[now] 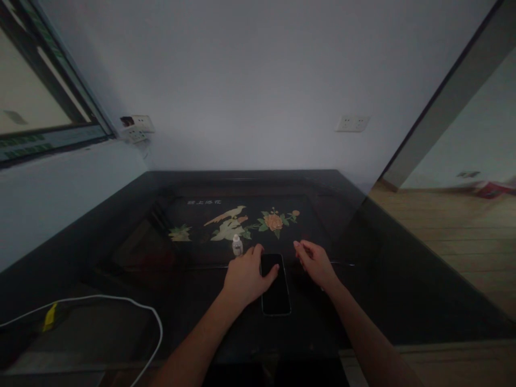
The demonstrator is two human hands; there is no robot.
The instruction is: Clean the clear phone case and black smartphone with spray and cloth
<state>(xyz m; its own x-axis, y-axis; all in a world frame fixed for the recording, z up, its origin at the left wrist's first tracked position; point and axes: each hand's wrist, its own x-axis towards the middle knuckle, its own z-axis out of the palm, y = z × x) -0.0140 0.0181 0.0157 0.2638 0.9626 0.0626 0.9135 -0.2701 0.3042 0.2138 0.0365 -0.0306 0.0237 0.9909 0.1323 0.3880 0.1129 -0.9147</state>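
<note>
Far left, above: one dark-framed window [60, 80], set in the wall. Below it, from the left edge across the picture: one dark, glossy table [189, 309], back edge against a pale wall [250, 97]. On its left part: one yellow tag [50, 317], just beside one white cable [121, 298], which curves over the tabletop and down past the near edge. On the wall behind: one white socket group [142, 123], with a small dark item at its left end. Inlaid or printed on the tabletop: a line of pale characters [204, 202], then a long-tailed bird [231, 213] above pale foliage. In front of these: one small white bottle [237, 247], upright, just beyond the left hand; contact between the two cannot be told. Left hand [245, 274]: palm down, thumb spread well away from the fingers, thumb over the phone's face, fingertips by its upper left edge; not closed round it. Phone [276, 298]: dark screen upward, lying flat between the hands. Beyond it: a peach-coloured flower [273, 222] with green leaves. Right hand [317, 263]: apart from the phone, fingers loosely curled, thumb near the forefinger; whether anything sits within cannot be told. Above: one white double socket [353, 123]. Far right: wooden floor [431, 226] and one red item [489, 189], blurred.
</note>
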